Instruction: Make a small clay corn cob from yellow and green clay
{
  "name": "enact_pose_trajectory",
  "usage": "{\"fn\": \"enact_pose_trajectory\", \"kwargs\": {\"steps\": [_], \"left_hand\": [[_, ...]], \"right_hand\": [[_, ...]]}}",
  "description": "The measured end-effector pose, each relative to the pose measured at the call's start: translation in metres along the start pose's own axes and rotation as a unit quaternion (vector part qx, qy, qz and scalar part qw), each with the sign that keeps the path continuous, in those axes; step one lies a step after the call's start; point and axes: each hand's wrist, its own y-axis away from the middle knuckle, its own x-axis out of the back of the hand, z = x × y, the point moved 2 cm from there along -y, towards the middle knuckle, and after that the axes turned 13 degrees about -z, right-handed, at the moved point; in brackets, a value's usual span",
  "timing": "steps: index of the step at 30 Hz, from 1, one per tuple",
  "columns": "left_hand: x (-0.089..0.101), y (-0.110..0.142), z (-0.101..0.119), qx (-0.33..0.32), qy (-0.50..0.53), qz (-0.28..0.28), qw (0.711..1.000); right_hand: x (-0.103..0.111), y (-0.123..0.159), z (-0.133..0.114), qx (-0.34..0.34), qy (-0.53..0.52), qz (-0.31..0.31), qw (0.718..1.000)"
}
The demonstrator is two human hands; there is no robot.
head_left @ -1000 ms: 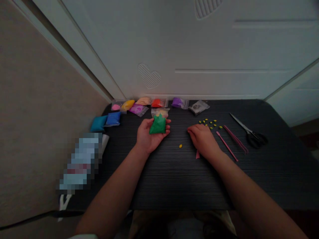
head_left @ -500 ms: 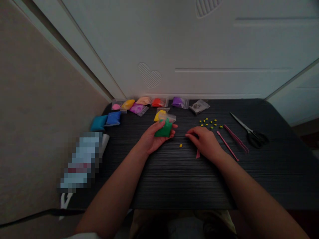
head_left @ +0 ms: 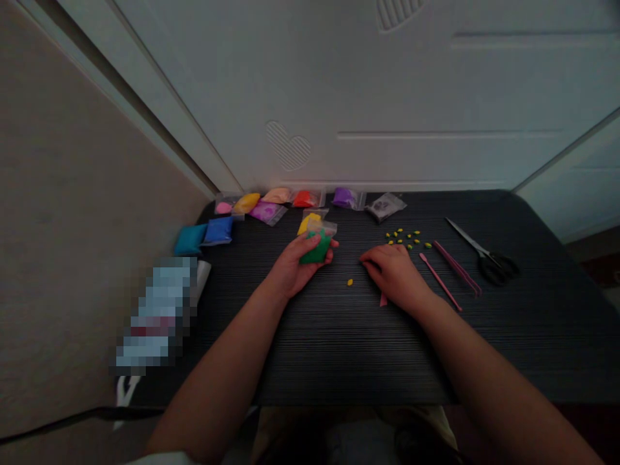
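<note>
Lying around hands [head_left: 394, 274]: yellow bag [head_left: 306, 225], tweezers [head_left: 449, 258], scissors [head_left: 485, 252]

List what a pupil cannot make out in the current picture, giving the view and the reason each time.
All in the head view:
1. Pink piece: mostly hidden under the right hand.
2. Whether that hand pinches anything: too small and dim.
3. Underside of the green packet: hidden by the left hand.
4. Pale blue item: details blurred by pixelation.
5. Upper heart relief: cut off by the top edge.
</note>
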Motion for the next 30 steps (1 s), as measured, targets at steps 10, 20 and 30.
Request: {"fn": "enact_pose_trajectory", "kwargs": {"steps": [10,20,30], "left_hand": [[-0.011,0.008,0.007,-0.147,-0.516,0.106,0.837],[-0.018,0.009,-0.001,-0.16,-0.754,0.025,0.637],[-0.028,0.01,-0.009,-0.168,-0.766,0.001,0.621]], "right_hand": [[0.007,0.002,-0.004,-0.015,-0.019,0.022,0.999],[0.02,0.011,-0.019,0.04,-0.16,0.124,0.978],[0.008,0.008,-0.027,0.045,-0.198,0.069,0.977]]}}
